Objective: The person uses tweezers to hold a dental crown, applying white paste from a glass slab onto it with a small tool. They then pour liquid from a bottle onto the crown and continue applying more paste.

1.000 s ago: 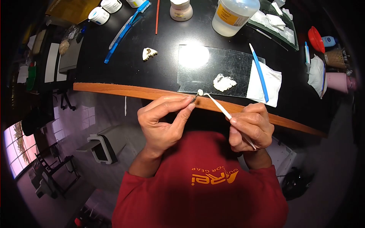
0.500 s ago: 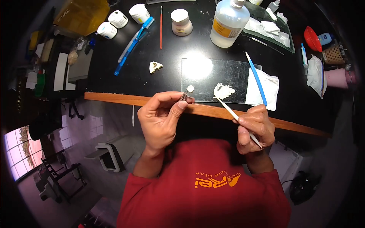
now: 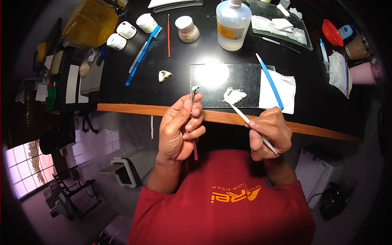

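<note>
My left hand is closed around thin metal tweezers held upright, their reddish lower end showing below my fingers. At the tip sits a small white piece, perhaps a tooth crown. Between the fingers of my right hand is a slim white spatula-like stick, slanting up to the left. Its tip touches or nearly touches a mound of creamy white paste on the glass slab. Right of the paste, a blue-and-white pen-like tool lies across a white paper towel.
A large bottle, a small jar, a red brush and a blue toothbrush occupy the back. A tooth-shaped model piece lies at left. The wooden table edge runs beneath my hands.
My left hand has turned, bringing the tweezers from slanted to nearly upright and changing the white piece's angle. The stick's tip stays by the paste. The camera view has shifted slightly.
</note>
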`<state>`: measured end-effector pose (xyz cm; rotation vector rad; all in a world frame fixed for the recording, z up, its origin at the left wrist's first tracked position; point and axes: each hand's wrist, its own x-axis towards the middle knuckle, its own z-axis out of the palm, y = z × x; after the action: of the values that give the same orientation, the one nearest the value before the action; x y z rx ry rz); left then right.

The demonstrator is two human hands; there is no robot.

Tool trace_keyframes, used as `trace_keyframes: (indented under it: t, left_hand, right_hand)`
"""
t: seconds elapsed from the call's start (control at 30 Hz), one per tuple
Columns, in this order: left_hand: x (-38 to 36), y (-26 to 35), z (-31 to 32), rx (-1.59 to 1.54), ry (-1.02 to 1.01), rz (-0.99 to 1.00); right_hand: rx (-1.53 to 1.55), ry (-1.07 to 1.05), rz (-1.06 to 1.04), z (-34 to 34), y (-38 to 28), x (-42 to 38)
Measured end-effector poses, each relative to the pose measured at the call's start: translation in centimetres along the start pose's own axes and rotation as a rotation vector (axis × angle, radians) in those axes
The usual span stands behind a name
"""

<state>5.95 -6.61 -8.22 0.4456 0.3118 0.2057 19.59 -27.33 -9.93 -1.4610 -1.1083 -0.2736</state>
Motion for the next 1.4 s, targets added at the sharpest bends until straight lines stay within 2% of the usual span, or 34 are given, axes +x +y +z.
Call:
trace_keyframes:
  t: [0.17, 0.37, 0.47, 0.57, 0.67, 0.77, 0.8, 0.93, 0.97, 1.03, 1.17, 1.23, 1.4]
  left_hand:
    - [-0.5, 0.2, 0.1, -0.13, -0.027, -0.101]
    - [-1.0, 0.3, -1.4, -0.058, -0.036, -0.126]
    - [-1.5, 0.4, -1.8, 0.09, -0.04, -0.078]
    - [-1.9, 0.2, -1.3, 0.275, 0.055, -0.031]
    - [-1.9, -1.0, -0.2, 0.489, 0.113, 0.14]
    - [-2.1, -1.0, 0.7, 0.977, 0.18, 0.189]
    - [-2.3, -0.5, 1.3, 1.07, 0.194, 0.152]
    - [-1.4, 0.3, 0.8, 0.674, 0.059, 0.085]
    - [-0.9, 0.0, 0.2, 0.353, -0.022, 0.043]
    - [-0.4, -0.6, 0.1, 0.149, -0.062, 0.02]
    - [-0.1, -1.7, 1.2, 0.015, 0.02, 0.017]
    - [0.1, -2.1, 1.3, -0.013, 0.039, 0.019]
    - [0.2, -2.9, 1.9, 0.082, 0.135, 0.038]
  right_hand:
    - [-0.002, 0.001, 0.018, 0.1, -0.1, -0.2]
    - [0.004, -0.015, 0.044, -0.7, -0.1, 0.1]
    - [-0.062, -0.038, 0.076, -1.2, -0.4, 0.3]
    - [-0.102, -0.047, 0.083, -1.5, -0.3, 0.6]
    - [-0.112, -0.053, 0.092, -1.7, -0.3, 0.6]
    - [-0.088, -0.053, 0.081, -1.8, -0.1, 0.3]
    - [-0.075, -0.051, 0.071, -1.8, 0.0, 0.2]
    - [-0.064, -0.148, 0.033, -1.4, -0.3, 0.1]
    - [0.035, -0.123, 0.039, -0.5, -0.7, -0.3]
    - [0.141, -0.115, -0.014, 0.2, -1.4, -0.5]
    - [0.316, -0.068, -0.202, 2.3, -2.1, -1.0]
    - [0.271, -0.194, -0.267, 2.3, -2.0, -1.2]
    - [0.204, -0.149, -0.394, 3.9, -2.1, -1.0]
